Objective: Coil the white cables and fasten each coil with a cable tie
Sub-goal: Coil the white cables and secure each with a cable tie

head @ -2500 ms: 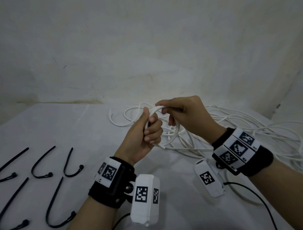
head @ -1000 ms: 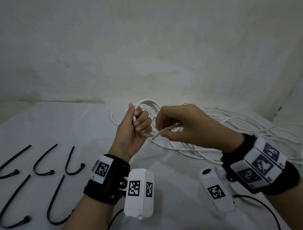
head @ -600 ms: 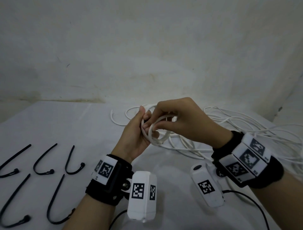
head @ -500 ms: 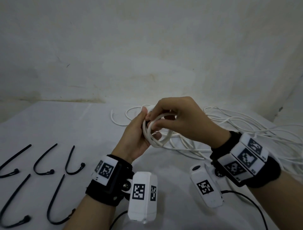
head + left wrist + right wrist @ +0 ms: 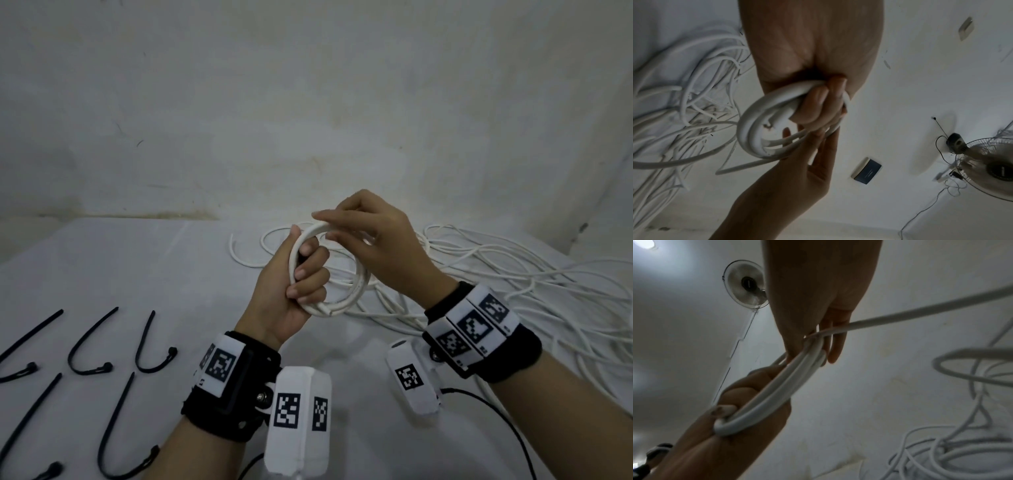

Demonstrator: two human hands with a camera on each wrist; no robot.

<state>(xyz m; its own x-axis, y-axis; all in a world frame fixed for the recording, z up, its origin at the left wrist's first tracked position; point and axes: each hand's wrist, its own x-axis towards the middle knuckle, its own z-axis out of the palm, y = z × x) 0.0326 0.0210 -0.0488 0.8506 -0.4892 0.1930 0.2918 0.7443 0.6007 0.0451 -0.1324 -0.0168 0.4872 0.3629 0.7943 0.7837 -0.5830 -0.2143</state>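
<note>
My left hand (image 5: pixel 291 287) has its fingers (image 5: pixel 310 274) curled round a small coil (image 5: pixel 342 301) of smooth white cable, a few loops held above the table (image 5: pixel 120 267), one cut end poking out at the bottom. My right hand (image 5: pixel 373 246) pinches the top of the coil. The loose cable (image 5: pixel 513 274) lies tangled on the table behind; black cable ties (image 5: pixel 150 346) lie at my left, and I can read no writing.

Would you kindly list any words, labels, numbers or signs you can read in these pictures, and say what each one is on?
No text can be read.
Dark wall box: a faint line of print, too small and blurred to read.
Left wristband tags and right wristband tags: black-and-white square code patterns with tiny marks beside them, illegible.
White cable coil: no legible marking.
</note>
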